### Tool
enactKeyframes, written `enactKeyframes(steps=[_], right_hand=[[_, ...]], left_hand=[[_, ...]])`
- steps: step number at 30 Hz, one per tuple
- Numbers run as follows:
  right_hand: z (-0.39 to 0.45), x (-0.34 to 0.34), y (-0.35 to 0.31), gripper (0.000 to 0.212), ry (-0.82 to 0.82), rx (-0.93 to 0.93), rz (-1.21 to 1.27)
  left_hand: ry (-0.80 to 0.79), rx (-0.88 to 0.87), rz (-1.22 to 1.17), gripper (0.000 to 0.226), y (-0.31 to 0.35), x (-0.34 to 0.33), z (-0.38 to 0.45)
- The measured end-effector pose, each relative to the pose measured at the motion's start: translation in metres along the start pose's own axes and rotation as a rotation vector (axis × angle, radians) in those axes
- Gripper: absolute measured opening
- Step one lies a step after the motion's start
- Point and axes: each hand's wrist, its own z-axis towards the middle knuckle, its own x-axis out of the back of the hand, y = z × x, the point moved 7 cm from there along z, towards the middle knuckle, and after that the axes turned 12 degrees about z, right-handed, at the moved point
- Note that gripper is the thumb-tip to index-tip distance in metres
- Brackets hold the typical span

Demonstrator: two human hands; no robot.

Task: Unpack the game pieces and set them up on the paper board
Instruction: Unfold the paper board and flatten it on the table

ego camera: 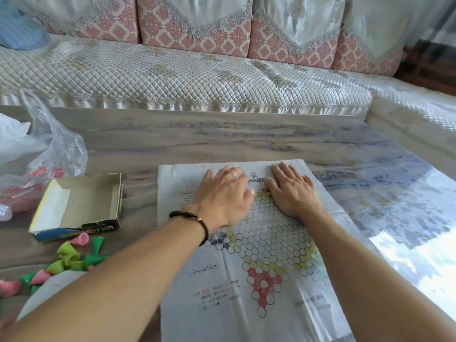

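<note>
Paper board (259, 255) lies spread flat on the marbled table (222, 139), its honeycomb of printed hexagons running down the middle with red, yellow and faint green corner zones and small printed text around the edges. Both hands press down on its far end, side by side and close together: the left hand (224, 193) lies palm down with fingers straight and slightly spread, a ring on one finger and a dark beaded bracelet (195, 222) at the wrist; the right hand (293, 191) lies palm down too, fingers straight and near one another. Neither hand holds anything. The game pieces (74, 255), small cone-shaped pegs in green and pink, lie scattered in a loose heap on the table to the left of the board, none of them on it. Just beyond them sits an open cardboard box (79, 206), tilted, with a blue and yellow printed side. Further left is a crumpled clear plastic bag (42, 154) with red print. A quilted sofa (172, 75) with pink patterned cushions stands behind the table.
</note>
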Motion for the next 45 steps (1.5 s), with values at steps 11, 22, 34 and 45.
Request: enactKeyframes(steps=[11, 22, 34, 45], right_hand=[[0.002, 0.006, 0.002, 0.056, 0.052, 0.017, 0.042], [-0.087, 0.007, -0.025, 0.055, 0.008, 0.290, 0.079], [-0.095, 0.013, 0.028, 0.070, -0.077, 0.098, -0.045], [-0.098, 0.022, 0.025, 0.063, -0.013, 0.064, -0.100]], left_hand=[[-0.100, -0.061, 0.106, 0.100, 0.008, -0.034, -0.025], [-0.197, -0.106, 0.127, 0.141, 0.005, -0.032, -0.034], [-0.098, -0.176, -0.063, 0.064, 0.067, -0.020, -0.025], [-0.197, -0.163, 0.121, 0.104, 0.034, -0.024, -0.117]])
